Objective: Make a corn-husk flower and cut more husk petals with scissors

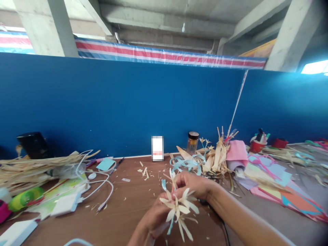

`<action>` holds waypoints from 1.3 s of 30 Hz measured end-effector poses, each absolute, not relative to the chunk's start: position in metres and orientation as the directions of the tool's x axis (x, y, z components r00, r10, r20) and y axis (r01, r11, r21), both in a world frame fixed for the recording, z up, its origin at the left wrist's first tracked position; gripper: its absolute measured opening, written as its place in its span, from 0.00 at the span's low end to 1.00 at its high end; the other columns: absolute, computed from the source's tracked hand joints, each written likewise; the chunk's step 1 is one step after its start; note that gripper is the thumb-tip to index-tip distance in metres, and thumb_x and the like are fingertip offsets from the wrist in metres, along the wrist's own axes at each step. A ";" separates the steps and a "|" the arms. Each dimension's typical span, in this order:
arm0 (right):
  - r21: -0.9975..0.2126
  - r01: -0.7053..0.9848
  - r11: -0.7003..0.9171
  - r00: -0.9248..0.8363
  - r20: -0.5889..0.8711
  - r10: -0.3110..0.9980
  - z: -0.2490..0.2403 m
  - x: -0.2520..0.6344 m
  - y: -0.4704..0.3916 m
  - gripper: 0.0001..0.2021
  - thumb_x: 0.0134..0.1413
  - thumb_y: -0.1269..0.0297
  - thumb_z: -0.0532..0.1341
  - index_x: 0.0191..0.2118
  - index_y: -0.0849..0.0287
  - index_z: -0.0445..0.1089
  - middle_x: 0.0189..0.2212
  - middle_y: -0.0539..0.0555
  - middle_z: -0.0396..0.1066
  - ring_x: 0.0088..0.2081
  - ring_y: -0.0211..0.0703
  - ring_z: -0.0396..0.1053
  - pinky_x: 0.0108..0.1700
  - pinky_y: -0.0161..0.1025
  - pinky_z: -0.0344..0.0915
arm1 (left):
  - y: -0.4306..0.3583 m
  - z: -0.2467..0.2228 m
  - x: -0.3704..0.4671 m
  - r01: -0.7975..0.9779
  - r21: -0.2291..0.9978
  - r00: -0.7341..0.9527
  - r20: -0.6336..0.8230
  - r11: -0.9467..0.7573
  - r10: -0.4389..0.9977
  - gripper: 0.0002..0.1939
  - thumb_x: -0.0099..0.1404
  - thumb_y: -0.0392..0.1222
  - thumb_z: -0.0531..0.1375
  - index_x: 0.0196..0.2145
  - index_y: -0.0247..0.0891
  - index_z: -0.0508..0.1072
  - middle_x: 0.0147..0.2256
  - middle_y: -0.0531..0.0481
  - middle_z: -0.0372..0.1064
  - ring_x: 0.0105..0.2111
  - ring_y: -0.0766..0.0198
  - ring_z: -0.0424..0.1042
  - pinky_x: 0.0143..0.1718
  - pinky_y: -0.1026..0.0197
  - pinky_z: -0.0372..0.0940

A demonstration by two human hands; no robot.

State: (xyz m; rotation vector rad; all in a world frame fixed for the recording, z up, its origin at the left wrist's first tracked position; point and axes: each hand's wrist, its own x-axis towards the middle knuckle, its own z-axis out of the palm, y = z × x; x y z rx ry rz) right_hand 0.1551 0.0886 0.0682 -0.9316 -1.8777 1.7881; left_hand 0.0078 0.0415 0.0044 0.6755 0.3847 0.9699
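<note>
Pale, star-shaped husk flowers (pixel 176 207) make up a small spray in front of me, with a light blue wrapped stem poking out below. My left hand (pixel 157 213) is closed around this spray; the petals cover some of its fingers. Just above, my right hand (pixel 191 183) pinches at a pale piece with light blue strip (pixel 172 173) near the top of the spray. Both sets of fingertips meet there, so the exact grip is partly hidden. Curled light blue paper strips (pixel 186 164) lie on the table beyond my right hand.
A lidded jar (pixel 193 141) and a bundle of dried husks (pixel 217 155) stand at the back. Coloured paper (pixel 294 198) spreads over the right side. White cables (pixel 110 186), a power bank (pixel 65 205) and husk strips (pixel 15 171) lie left. A blue partition (pixel 128 106) closes off the back.
</note>
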 end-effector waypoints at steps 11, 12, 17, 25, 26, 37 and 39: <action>-0.991 -0.029 -0.132 -0.244 -0.121 0.962 0.052 0.161 0.084 0.14 0.46 0.53 0.59 0.28 0.62 0.65 0.17 0.43 0.55 0.17 0.26 0.49 0.16 0.25 0.37 | 0.058 0.002 0.001 -0.769 0.601 0.155 -0.154 0.217 0.976 0.09 0.47 0.37 0.64 0.28 0.34 0.69 0.23 0.54 0.68 0.20 0.73 0.65 0.23 0.69 0.60; -0.991 -0.040 -0.127 -0.181 -0.117 0.976 0.045 0.158 0.080 0.14 0.46 0.52 0.59 0.28 0.61 0.65 0.18 0.44 0.55 0.18 0.27 0.50 0.16 0.26 0.38 | 0.059 0.003 0.000 -0.773 0.610 0.094 -0.163 0.175 0.982 0.09 0.47 0.38 0.65 0.27 0.34 0.69 0.23 0.54 0.68 0.21 0.73 0.65 0.24 0.70 0.60; -0.999 0.032 0.014 -0.262 0.005 0.965 0.024 0.131 0.052 0.14 0.45 0.53 0.60 0.32 0.60 0.67 0.25 0.48 0.65 0.27 0.35 0.61 0.25 0.30 0.55 | 0.065 0.004 0.000 -0.717 0.697 -0.070 -0.101 0.021 0.992 0.12 0.45 0.40 0.65 0.27 0.34 0.69 0.21 0.55 0.67 0.19 0.73 0.65 0.21 0.71 0.59; -0.987 -0.143 -0.075 -0.288 -0.031 0.957 0.011 0.106 0.048 0.20 0.43 0.53 0.61 0.41 0.59 0.64 0.32 0.52 0.70 0.33 0.39 0.65 0.29 0.32 0.56 | 0.072 0.001 -0.004 -0.638 0.766 -0.288 -0.144 -0.078 0.947 0.13 0.44 0.44 0.65 0.25 0.33 0.68 0.16 0.60 0.60 0.14 0.78 0.56 0.14 0.74 0.51; -0.984 -0.159 -0.075 -0.272 -0.029 0.962 0.010 0.104 0.050 0.19 0.42 0.55 0.63 0.40 0.59 0.65 0.32 0.52 0.70 0.33 0.39 0.65 0.29 0.31 0.56 | 0.073 0.000 -0.005 -0.616 0.784 -0.287 -0.131 -0.078 0.949 0.13 0.45 0.44 0.65 0.25 0.33 0.68 0.16 0.59 0.61 0.14 0.78 0.57 0.15 0.74 0.52; -0.966 -0.257 -0.039 -0.085 -0.018 0.996 0.012 0.096 0.069 0.09 0.39 0.60 0.64 0.25 0.62 0.68 0.18 0.45 0.63 0.19 0.30 0.55 0.21 0.29 0.49 | 0.068 0.003 -0.002 -0.371 0.916 -0.235 0.066 -0.152 0.970 0.26 0.46 0.43 0.64 0.44 0.36 0.68 0.40 0.43 0.70 0.35 0.62 0.70 0.33 0.64 0.64; -0.955 -0.297 -0.023 -0.025 -0.016 1.000 0.010 0.102 0.072 0.09 0.40 0.61 0.64 0.25 0.61 0.67 0.17 0.44 0.61 0.19 0.29 0.54 0.21 0.28 0.49 | 0.067 0.005 -0.003 -0.309 0.930 -0.305 0.104 -0.201 0.947 0.27 0.48 0.44 0.63 0.47 0.39 0.66 0.46 0.41 0.65 0.38 0.61 0.69 0.32 0.65 0.64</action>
